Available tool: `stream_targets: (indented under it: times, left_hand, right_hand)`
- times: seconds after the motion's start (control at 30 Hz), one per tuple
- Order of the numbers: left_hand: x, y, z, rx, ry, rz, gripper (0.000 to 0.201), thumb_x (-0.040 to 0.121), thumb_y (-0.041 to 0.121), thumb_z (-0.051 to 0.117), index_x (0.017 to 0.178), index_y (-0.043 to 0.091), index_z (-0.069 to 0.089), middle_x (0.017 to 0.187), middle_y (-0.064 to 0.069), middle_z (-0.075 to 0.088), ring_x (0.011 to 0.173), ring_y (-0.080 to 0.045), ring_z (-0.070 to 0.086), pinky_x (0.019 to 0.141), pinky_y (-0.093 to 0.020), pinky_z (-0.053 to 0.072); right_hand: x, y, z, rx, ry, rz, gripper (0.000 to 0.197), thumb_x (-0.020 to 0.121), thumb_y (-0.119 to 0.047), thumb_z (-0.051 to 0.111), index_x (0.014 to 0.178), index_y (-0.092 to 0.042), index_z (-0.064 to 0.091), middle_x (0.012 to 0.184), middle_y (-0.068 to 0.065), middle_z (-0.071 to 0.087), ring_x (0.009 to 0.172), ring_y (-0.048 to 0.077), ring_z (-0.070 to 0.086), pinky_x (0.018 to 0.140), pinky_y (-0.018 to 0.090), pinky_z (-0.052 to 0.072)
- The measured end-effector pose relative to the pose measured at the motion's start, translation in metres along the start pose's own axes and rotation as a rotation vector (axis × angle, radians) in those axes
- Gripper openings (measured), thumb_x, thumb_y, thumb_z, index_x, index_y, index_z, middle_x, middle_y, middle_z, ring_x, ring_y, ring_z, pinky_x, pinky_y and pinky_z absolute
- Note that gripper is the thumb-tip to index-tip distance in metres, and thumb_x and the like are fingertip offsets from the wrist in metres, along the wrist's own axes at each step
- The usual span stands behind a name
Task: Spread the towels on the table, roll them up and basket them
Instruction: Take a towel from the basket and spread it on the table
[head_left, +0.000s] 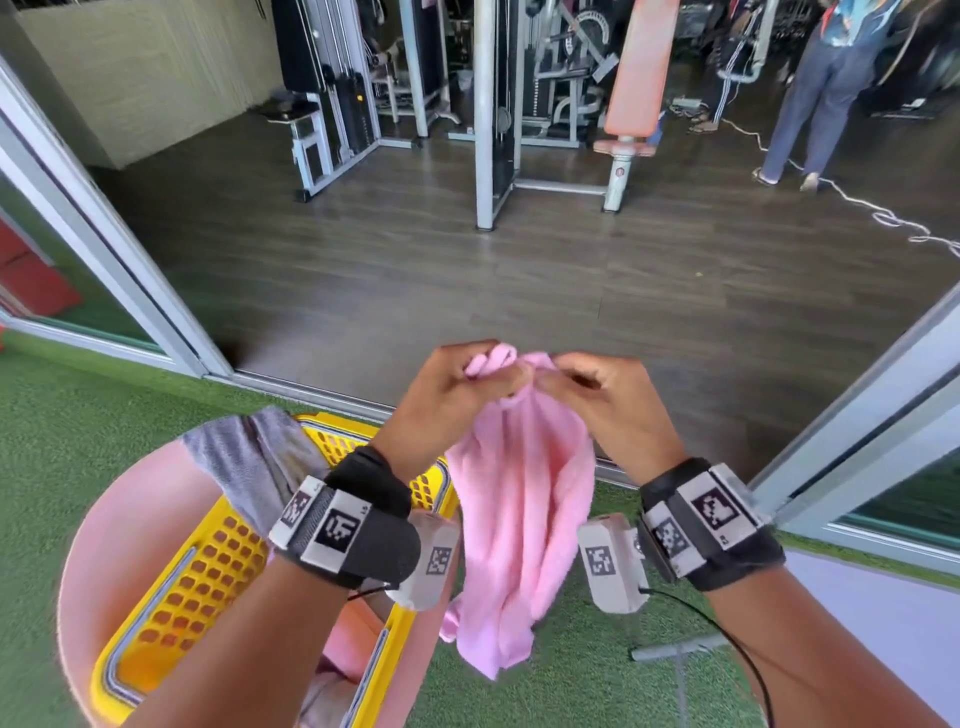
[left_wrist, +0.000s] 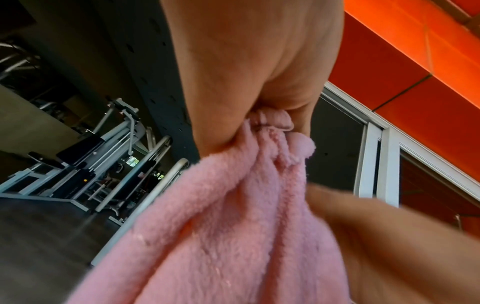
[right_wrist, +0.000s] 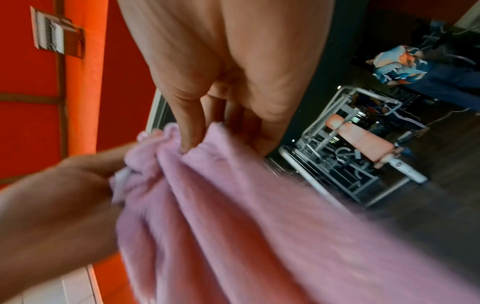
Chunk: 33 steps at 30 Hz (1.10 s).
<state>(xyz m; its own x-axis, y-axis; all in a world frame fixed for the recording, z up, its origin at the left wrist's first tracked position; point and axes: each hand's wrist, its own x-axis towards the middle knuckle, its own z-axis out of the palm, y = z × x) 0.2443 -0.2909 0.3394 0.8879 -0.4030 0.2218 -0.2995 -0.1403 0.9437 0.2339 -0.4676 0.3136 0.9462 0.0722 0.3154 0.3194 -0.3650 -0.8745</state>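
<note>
A pink towel hangs bunched in the air in front of me, held up by both hands at its top edge. My left hand grips a gathered corner of the towel. Right beside it, my right hand pinches the towel's edge between thumb and fingers. Below left, a yellow perforated basket sits on a pink round table. A grey towel drapes over the basket's far rim, and more pink cloth lies inside it.
Green artificial turf surrounds the table. A purple surface shows at the right. A grey metal stand lies on the turf. Sliding door frames flank a doorway onto a gym floor with machines and a standing person.
</note>
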Motion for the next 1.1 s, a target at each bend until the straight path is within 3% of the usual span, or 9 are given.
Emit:
stream_targets:
  times: [0.07,0.17,0.33,0.5,0.63,0.7,0.8,0.97,1.1]
  left_hand:
    - [0.002,0.001,-0.013,-0.013,0.033,0.001,0.033,0.096,0.009,0.054,0.067,0.007,0.037,0.068,-0.005,0.028,0.063,-0.011,0.031,0.056,-0.024,0.026]
    - [-0.001,-0.009,-0.027,-0.101,0.093,-0.036,0.035,0.097,0.017,0.052,0.068,0.019,0.033,0.067,-0.001,0.025,0.063,-0.014,0.026,0.057,-0.032,0.02]
    - [-0.038,-0.027,-0.005,0.065,-0.103,-0.1,0.037,0.085,0.016,0.071,0.066,0.012,0.04,0.066,0.006,0.03,0.062,-0.007,0.03,0.057,-0.021,0.026]
    - [-0.046,-0.028,-0.019,-0.254,0.088,-0.08,0.046,0.09,0.002,0.061,0.06,0.02,0.031,0.06,0.01,0.027,0.055,-0.004,0.027,0.053,-0.02,0.027]
    - [-0.046,-0.036,-0.035,-0.257,0.221,-0.14,0.037,0.091,0.017,0.062,0.063,0.013,0.038,0.059,0.007,0.033,0.054,-0.007,0.032,0.052,-0.022,0.03]
    - [-0.053,-0.042,-0.028,-0.166,0.131,-0.163,0.031,0.082,0.024,0.073,0.08,0.0,0.053,0.071,0.0,0.046,0.064,-0.008,0.043,0.061,-0.02,0.039]
    - [-0.073,-0.043,0.003,-0.12,-0.149,-0.217,0.025,0.075,0.015,0.079,0.093,0.006,0.064,0.083,-0.001,0.06,0.074,-0.007,0.054,0.069,-0.019,0.044]
    - [-0.086,-0.03,0.036,-0.265,-0.085,-0.2,0.044,0.084,0.004,0.068,0.064,-0.003,0.029,0.068,-0.01,0.024,0.064,-0.018,0.029,0.061,-0.029,0.029]
    - [-0.09,-0.011,0.053,-0.347,0.015,-0.158,0.043,0.09,0.006,0.062,0.064,0.002,0.027,0.071,-0.014,0.017,0.069,-0.029,0.02,0.069,-0.034,0.026]
  right_hand:
    - [-0.015,0.018,0.012,-0.073,-0.098,0.086,0.037,0.091,-0.023,0.064,0.058,-0.01,0.052,0.054,-0.005,0.039,0.053,0.0,0.033,0.051,0.028,0.028]
    - [-0.038,0.033,0.025,-0.054,-0.162,0.165,0.028,0.094,-0.024,0.06,0.071,-0.008,0.058,0.062,0.002,0.045,0.061,0.004,0.039,0.058,0.034,0.034]
    - [-0.028,-0.002,0.023,-0.063,-0.001,0.057,0.014,0.098,-0.009,0.049,0.096,-0.006,0.063,0.078,-0.014,0.062,0.071,-0.01,0.051,0.068,0.011,0.037]
    - [-0.063,0.016,0.037,-0.215,-0.117,0.152,0.031,0.093,-0.022,0.061,0.066,-0.015,0.049,0.056,-0.011,0.038,0.054,0.001,0.033,0.052,0.018,0.026]
    - [-0.099,0.034,0.037,-0.195,-0.029,0.308,0.034,0.094,-0.025,0.06,0.063,-0.011,0.054,0.053,-0.012,0.042,0.051,-0.001,0.033,0.051,0.021,0.025]
    - [-0.102,0.024,0.032,-0.199,-0.014,0.275,0.021,0.094,-0.019,0.058,0.08,-0.006,0.067,0.065,-0.003,0.06,0.06,-0.001,0.046,0.056,0.021,0.036]
    - [-0.095,-0.005,0.027,-0.187,0.002,0.17,0.025,0.085,0.004,0.053,0.093,-0.009,0.074,0.086,-0.023,0.069,0.084,-0.008,0.062,0.078,0.012,0.046]
    - [-0.115,0.005,0.009,-0.256,0.012,0.18,0.037,0.088,-0.022,0.063,0.06,-0.008,0.044,0.058,-0.005,0.033,0.054,0.008,0.031,0.052,0.027,0.026]
    - [-0.163,0.031,-0.021,-0.239,-0.062,0.291,0.043,0.09,-0.031,0.065,0.069,0.005,0.055,0.057,0.0,0.035,0.05,0.007,0.027,0.049,0.024,0.019]
